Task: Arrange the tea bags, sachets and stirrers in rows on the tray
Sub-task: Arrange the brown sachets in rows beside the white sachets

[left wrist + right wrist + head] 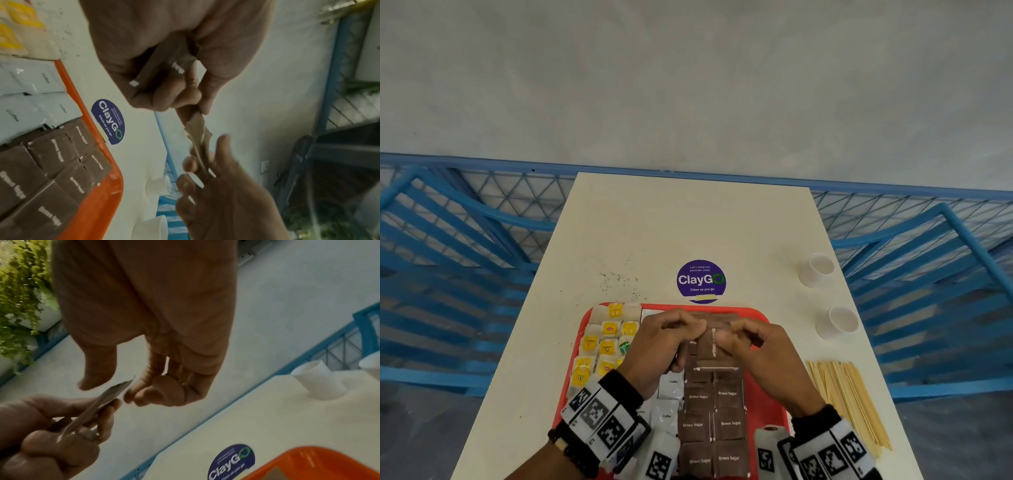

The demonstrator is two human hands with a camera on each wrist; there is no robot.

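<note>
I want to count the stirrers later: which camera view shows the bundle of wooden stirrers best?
The head view. There the wooden stirrers lie in full on the table, right of the red tray, untouched by either hand. Neither wrist view shows them; both look at the hands, the held brown sugar sachets and the paper cups.

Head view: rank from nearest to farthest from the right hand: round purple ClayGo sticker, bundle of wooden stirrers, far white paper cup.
1. Round purple ClayGo sticker, just beyond the right hand.
2. Bundle of wooden stirrers, right of it.
3. Far white paper cup, far right.
</note>
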